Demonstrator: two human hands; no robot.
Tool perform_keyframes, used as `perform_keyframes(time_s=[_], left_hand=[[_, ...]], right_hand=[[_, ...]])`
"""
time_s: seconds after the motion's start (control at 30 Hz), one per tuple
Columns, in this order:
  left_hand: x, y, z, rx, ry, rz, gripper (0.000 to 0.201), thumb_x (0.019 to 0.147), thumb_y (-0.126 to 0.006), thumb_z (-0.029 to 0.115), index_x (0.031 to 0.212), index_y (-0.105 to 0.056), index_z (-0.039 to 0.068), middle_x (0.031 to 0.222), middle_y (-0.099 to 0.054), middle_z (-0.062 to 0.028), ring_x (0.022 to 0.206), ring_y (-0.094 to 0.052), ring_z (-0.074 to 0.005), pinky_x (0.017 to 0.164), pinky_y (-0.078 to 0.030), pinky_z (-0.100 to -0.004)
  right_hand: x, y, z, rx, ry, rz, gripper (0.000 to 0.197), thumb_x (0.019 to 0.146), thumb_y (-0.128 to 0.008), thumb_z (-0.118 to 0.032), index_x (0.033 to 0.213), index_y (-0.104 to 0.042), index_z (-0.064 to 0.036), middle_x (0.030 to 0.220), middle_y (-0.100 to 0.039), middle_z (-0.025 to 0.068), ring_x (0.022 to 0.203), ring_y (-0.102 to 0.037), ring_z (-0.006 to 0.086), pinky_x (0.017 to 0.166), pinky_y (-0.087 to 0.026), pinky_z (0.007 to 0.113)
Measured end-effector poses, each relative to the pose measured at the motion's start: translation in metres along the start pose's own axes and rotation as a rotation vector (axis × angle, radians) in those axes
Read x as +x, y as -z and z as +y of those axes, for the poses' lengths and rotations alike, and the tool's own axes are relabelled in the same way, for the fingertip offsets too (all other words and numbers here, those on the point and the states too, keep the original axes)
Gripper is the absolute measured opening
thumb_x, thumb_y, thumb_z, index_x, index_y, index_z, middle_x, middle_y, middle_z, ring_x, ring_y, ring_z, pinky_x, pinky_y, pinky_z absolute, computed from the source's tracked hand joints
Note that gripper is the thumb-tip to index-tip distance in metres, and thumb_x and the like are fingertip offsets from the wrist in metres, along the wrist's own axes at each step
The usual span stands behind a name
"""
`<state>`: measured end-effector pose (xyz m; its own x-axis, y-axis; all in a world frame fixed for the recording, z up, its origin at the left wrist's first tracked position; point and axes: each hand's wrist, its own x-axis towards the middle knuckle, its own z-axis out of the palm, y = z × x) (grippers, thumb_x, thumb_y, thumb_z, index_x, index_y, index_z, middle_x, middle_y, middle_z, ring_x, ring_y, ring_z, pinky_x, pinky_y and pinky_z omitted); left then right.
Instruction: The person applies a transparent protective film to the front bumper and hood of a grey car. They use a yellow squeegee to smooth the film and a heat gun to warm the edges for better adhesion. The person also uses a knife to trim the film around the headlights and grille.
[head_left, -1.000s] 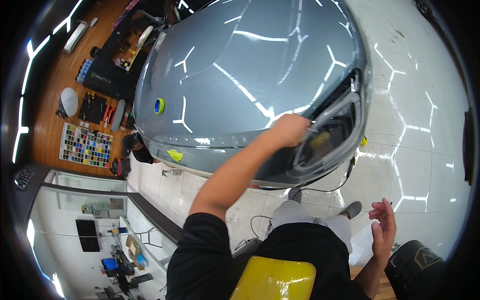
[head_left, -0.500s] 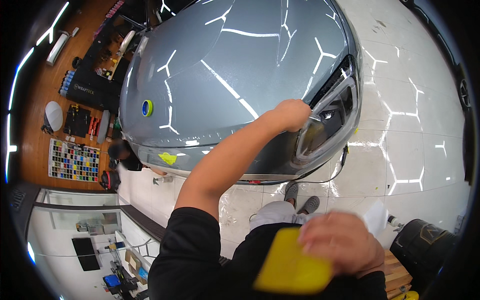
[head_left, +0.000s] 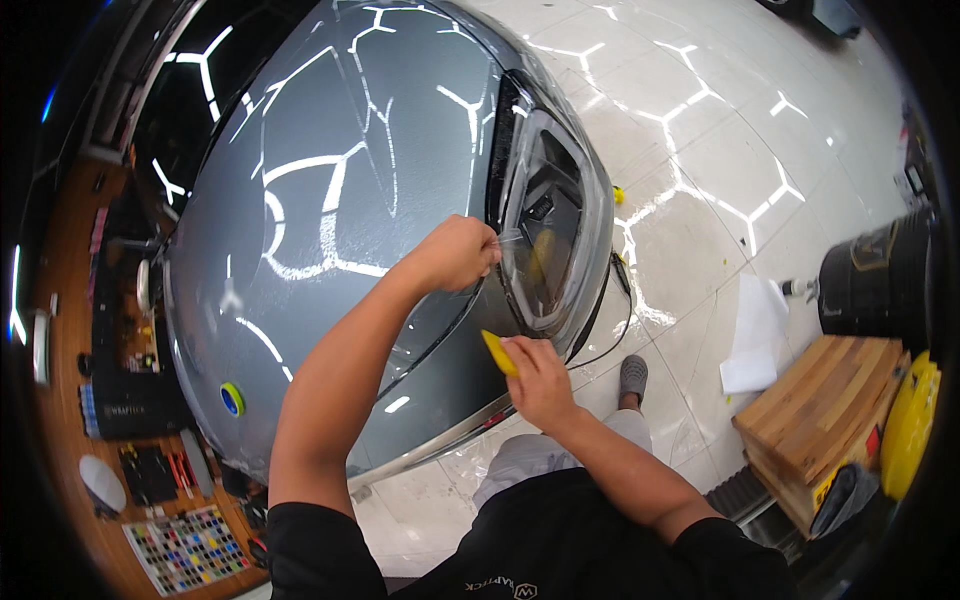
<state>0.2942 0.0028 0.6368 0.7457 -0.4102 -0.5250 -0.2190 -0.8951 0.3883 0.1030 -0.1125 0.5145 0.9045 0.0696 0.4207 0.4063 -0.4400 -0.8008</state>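
My left hand point(head_left: 460, 252) is closed at the edge of the grey car hood point(head_left: 330, 130), beside the headlight point(head_left: 548, 225). A thin see-through strip of clear film point(head_left: 509, 239) shows at its fingertips; most of what the fingers pinch is hidden. Lower down, my right hand point(head_left: 540, 380) grips a yellow squeegee point(head_left: 498, 353). The squeegee's free edge points up and left, close to the bumper point(head_left: 440, 410) under the headlight. I cannot tell whether it touches the paint. The hood looks wet in patches.
A green-rimmed tape roll point(head_left: 232, 399) rests on the hood's left part. A dark cable point(head_left: 628, 300) loops beside the bumper. On the right are a white sheet point(head_left: 753, 335) on the tiled floor, a wooden step box point(head_left: 825, 405), a black drum point(head_left: 875, 280) and a yellow container point(head_left: 910, 425).
My right hand has brought the squeegee from near my body forward to the bumper. My left hand stays closed by the headlight. The view has turned and shifted toward the headlight side.
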Motion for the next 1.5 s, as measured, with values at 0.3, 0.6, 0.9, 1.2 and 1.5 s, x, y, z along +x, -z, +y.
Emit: perform_keyframes(time_s=[0.3, 0.6, 0.9, 1.2, 1.5], left_hand=[[0.001, -0.007, -0.002, 0.359, -0.233, 0.119, 0.019, 0.089, -0.06, 0.018, 0.087, -0.067, 0.0, 0.078, -0.066, -0.0167, 0.077, -0.063, -0.0365, 0.07, -0.049, -0.044], [0.01, -0.01, -0.016, 0.359, -0.33, 0.246, 0.014, 0.084, -0.062, 0.015, 0.084, -0.063, 0.001, 0.088, -0.063, -0.0182, 0.087, -0.059, -0.0381, 0.077, -0.047, -0.0458], [0.024, -0.006, -0.026, 0.369, -0.348, 0.225, 0.014, 0.079, -0.064, 0.014, 0.08, -0.061, 0.0, 0.082, -0.062, -0.0189, 0.081, -0.06, -0.0384, 0.074, -0.047, -0.0459], [0.012, -0.001, -0.032, 0.176, -0.343, 0.279, 0.022, 0.081, -0.067, 0.021, 0.087, -0.063, 0.0, 0.077, -0.064, -0.0157, 0.074, -0.062, -0.0332, 0.068, -0.048, -0.0422], [0.01, -0.013, -0.018, 0.0, -0.262, 0.529, 0.024, 0.082, -0.067, 0.018, 0.098, -0.064, 0.0, 0.076, -0.06, -0.0153, 0.071, -0.059, -0.0323, 0.066, -0.046, -0.0407]], right_hand=[[0.01, -0.044, -0.017, -0.313, 0.024, 0.162, 0.042, 0.072, -0.06, -0.005, 0.114, -0.058, 0.0021, 0.108, -0.059, 0.0144, 0.088, -0.057, 0.0289, 0.079, -0.046, 0.038], [0.058, -0.047, -0.009, -0.38, -0.224, 0.224, 0.04, 0.075, -0.06, -0.004, 0.114, -0.058, 0.0019, 0.106, -0.059, 0.0152, 0.092, -0.056, 0.033, 0.078, -0.046, 0.042], [0.04, -0.027, -0.024, -0.131, -0.272, 0.152, 0.033, 0.079, -0.06, -0.002, 0.112, -0.059, 0.0005, 0.102, -0.062, 0.0158, 0.091, -0.057, 0.0344, 0.08, -0.048, 0.042], [0.088, -0.012, -0.006, -0.077, -0.471, 0.04, 0.013, 0.084, -0.058, -0.01, 0.093, -0.061, -0.001, 0.093, -0.061, 0.0185, 0.086, -0.057, 0.0385, 0.077, -0.047, 0.047], [0.062, 0.082, -0.032, 0.271, -0.394, 0.006, 0.024, 0.084, -0.058, -0.006, 0.107, -0.057, 0.0001, 0.098, -0.058, 0.018, 0.091, -0.057, 0.0385, 0.082, -0.047, 0.042]])
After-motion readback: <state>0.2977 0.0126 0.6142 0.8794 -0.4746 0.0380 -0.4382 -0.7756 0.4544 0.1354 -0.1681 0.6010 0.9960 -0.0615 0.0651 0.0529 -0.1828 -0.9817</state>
